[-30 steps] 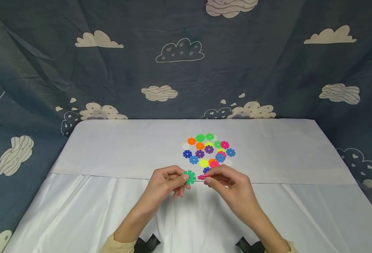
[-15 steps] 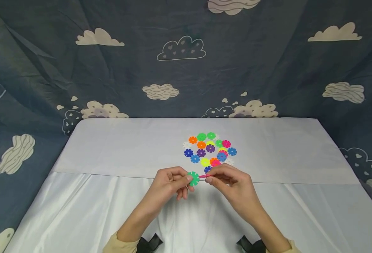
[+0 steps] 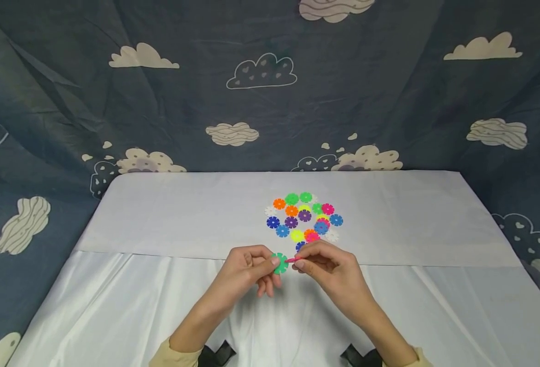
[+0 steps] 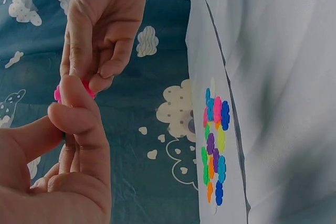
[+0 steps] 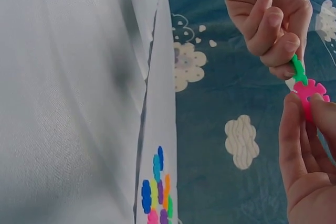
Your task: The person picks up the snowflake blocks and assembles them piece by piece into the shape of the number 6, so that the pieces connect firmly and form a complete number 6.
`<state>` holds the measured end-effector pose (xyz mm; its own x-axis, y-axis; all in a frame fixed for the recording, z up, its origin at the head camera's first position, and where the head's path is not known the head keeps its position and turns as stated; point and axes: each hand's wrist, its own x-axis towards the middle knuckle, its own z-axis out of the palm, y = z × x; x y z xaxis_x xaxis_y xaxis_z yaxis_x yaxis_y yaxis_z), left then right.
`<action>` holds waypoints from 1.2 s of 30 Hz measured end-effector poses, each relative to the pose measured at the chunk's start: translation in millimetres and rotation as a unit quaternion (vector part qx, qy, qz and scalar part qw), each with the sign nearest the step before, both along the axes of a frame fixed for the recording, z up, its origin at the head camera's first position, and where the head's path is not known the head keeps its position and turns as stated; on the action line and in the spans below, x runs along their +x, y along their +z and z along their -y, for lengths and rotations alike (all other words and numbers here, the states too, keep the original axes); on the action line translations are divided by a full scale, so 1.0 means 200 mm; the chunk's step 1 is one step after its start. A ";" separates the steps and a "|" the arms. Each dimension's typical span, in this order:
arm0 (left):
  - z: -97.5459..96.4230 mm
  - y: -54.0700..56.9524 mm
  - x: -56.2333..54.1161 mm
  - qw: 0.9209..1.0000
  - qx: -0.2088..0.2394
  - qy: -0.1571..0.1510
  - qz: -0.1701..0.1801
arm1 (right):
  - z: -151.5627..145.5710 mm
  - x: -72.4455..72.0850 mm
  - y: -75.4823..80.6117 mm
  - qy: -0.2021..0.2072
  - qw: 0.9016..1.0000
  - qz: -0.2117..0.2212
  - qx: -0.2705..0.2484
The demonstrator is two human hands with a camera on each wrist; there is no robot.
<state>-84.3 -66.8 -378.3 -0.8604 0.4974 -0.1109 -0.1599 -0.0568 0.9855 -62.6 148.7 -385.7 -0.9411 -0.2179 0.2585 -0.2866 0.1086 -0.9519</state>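
Note:
My left hand [image 3: 247,270] pinches a green notched disc [image 3: 280,263] between thumb and fingers, its flat face toward the head camera. From the right, my right hand [image 3: 331,267] pinches a pink notched disc [image 5: 311,93], turned edge-on in the head view. The two discs meet at their rims, roughly at right angles; how deep the notches sit in each other I cannot tell. In the left wrist view fingers hide the green disc, and only bits of the pink disc [image 4: 59,94] show. Both hands are raised over the front of the table.
Beyond the hands lies a loose cluster of several coloured notched discs, among them a purple disc [image 3: 304,215], an orange disc [image 3: 279,204] and a light blue disc [image 3: 282,231]. They rest on a white-covered table [image 3: 169,219]. A dark cloud-patterned curtain [image 3: 270,117] hangs behind.
The gap between the discs has closed; the pink one moved left to the green one's edge. Since half a second ago both hands have dropped slightly. The cluster looks the same.

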 end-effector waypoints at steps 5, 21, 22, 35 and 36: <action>0.00 0.00 0.00 1.000 0.000 -0.006 -0.009 | 0.00 0.00 -0.01 0.005 1.000 -0.017 0.007; -0.03 -0.03 0.00 1.000 -0.003 0.006 0.005 | 0.03 0.00 -0.01 -0.037 0.989 -0.098 0.102; -0.02 -0.03 0.00 1.000 -0.004 0.002 0.005 | 0.03 0.00 -0.01 -0.037 0.990 -0.091 0.099; 0.01 -0.05 -0.02 0.998 -0.029 -0.048 0.030 | 0.02 -0.03 -0.07 0.012 0.997 0.057 0.059; 0.01 -0.05 -0.03 0.998 -0.031 -0.044 0.026 | 0.01 -0.04 -0.07 0.008 0.996 0.062 0.069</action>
